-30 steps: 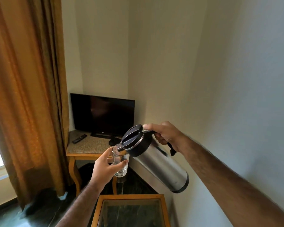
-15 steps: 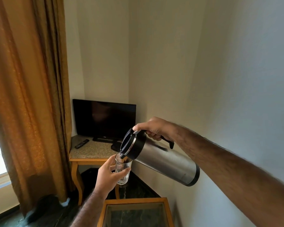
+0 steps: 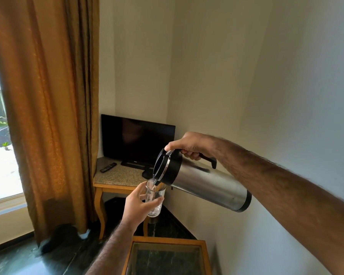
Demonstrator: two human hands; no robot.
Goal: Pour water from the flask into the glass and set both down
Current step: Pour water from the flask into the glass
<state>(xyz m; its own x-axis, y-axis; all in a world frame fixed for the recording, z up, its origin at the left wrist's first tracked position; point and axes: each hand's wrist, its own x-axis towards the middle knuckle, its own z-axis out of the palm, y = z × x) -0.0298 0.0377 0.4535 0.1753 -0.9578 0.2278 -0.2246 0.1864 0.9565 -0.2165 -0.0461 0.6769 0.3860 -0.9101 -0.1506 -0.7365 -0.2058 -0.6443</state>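
Observation:
My right hand [image 3: 189, 146] grips the black handle of a steel flask [image 3: 205, 185] with a black lid, held in the air and tipped almost level, spout to the left. A thin stream of water runs from the spout into a clear glass [image 3: 156, 202]. My left hand [image 3: 137, 207] is wrapped around the glass from the left, holding it upright just under the spout. A little water lies at the glass bottom.
A glass-topped wooden side table [image 3: 168, 240] stands below my hands. Behind is a stone-topped wooden table [image 3: 115, 176] with a black TV [image 3: 137, 139] and a remote [image 3: 108, 167]. An orange curtain [image 3: 48, 116] hangs at left; a wall runs along the right.
The flask has tipped further, its base rising toward level, and water now streams into the glass. Both hands have shifted slightly right in view.

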